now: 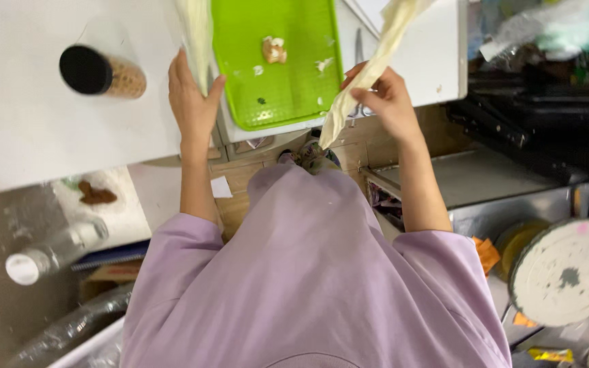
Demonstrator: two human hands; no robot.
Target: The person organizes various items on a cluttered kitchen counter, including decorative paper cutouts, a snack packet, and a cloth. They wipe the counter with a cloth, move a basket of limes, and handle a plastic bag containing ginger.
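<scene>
Now we look straight down over a person in a lilac sweatshirt [308, 272], who stands at the near edge of a white table [28, 123]. On this table lies a bright green plastic tray [274, 82], and its near edge comes a little over the table edge. Some pale crumbs and one small lump of dough [274, 49] lie on the tray.

We see the left hand [192, 102] just left of the tray. Its thumb is spread toward the tray corner and its fingers point away from the body, closed around the lower end of a pale, thin strip of dough [198, 34] that runs up out of the picture. The right hand [386, 99] is at the right near corner of the tray. It pinches a second pale strip of dough [369, 71] between thumb and fingers. This strip goes up to the far right, and its loose end hangs down below the table edge, in front of the person's body.

Far left on the table stands a jar with a black lid [100, 71], well apart from both hands. On the floor at the near left lies a clear plastic bottle with a white cap [49, 255]. At the right side we see a round white lid [567, 272] beside a metal surface.
</scene>
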